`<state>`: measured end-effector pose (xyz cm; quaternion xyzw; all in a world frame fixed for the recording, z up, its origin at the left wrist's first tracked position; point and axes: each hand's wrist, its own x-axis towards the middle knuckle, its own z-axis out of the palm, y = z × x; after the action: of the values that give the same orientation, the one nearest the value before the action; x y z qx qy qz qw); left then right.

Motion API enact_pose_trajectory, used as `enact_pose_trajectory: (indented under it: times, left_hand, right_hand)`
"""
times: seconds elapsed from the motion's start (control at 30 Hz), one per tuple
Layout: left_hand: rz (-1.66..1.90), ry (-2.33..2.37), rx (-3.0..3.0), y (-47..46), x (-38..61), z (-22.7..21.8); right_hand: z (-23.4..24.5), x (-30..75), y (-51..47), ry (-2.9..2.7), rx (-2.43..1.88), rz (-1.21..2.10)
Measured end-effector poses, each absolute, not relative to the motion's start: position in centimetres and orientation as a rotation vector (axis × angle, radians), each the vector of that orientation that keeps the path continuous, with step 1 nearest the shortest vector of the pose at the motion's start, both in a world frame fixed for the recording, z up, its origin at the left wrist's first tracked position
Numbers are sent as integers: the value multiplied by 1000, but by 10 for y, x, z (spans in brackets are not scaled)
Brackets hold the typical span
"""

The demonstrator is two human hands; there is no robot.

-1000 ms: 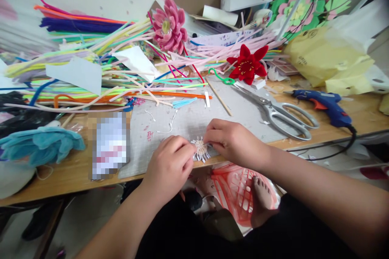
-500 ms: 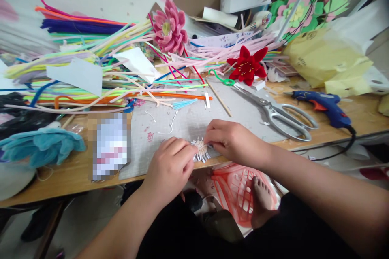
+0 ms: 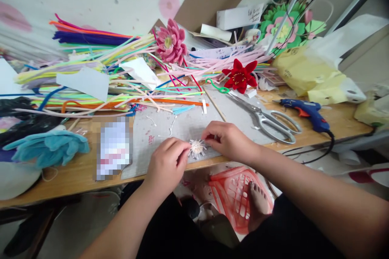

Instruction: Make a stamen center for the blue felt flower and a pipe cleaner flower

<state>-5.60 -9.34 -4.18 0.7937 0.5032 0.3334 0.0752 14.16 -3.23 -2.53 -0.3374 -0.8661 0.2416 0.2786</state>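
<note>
A small, pale bundle of strands spread out like a starburst (image 3: 197,148) is between my hands at the front edge of the grey mat (image 3: 139,145). My left hand (image 3: 170,158) pinches its left side with thumb and forefinger. From the other side, my right hand (image 3: 226,137) has its fingertips closed on the strands at the upper right. The strands fan outward, and their centre looks cream-coloured. Two loose bits of white string (image 3: 172,126) lie on the mat beyond my left hand.
Large scissors (image 3: 267,119) and a blue glue gun (image 3: 306,111) lie to the right. Bundles of coloured fuzzy stems (image 3: 100,68) fill the back left. A red flower (image 3: 240,76), a pink flower (image 3: 172,42) and a blue fuzzy flower (image 3: 48,145) stand around the mat.
The view has tilted up and turned slightly right. My fingers have drawn a little apart around the starburst of strands, so more of it shows. Both hands stay at its sides.
</note>
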Motion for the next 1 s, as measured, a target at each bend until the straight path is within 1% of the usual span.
enact_pose_trajectory:
  times: [0.27,1.0]
  left_hand:
    - [894,1507,2515,-94,-54,-44]
    - [923,1461,2599,-93,-55,-46]
  right_hand:
    - [-27,138,-29,-2481,-832,549]
    - [-25,136,-22,-2583,-839,514]
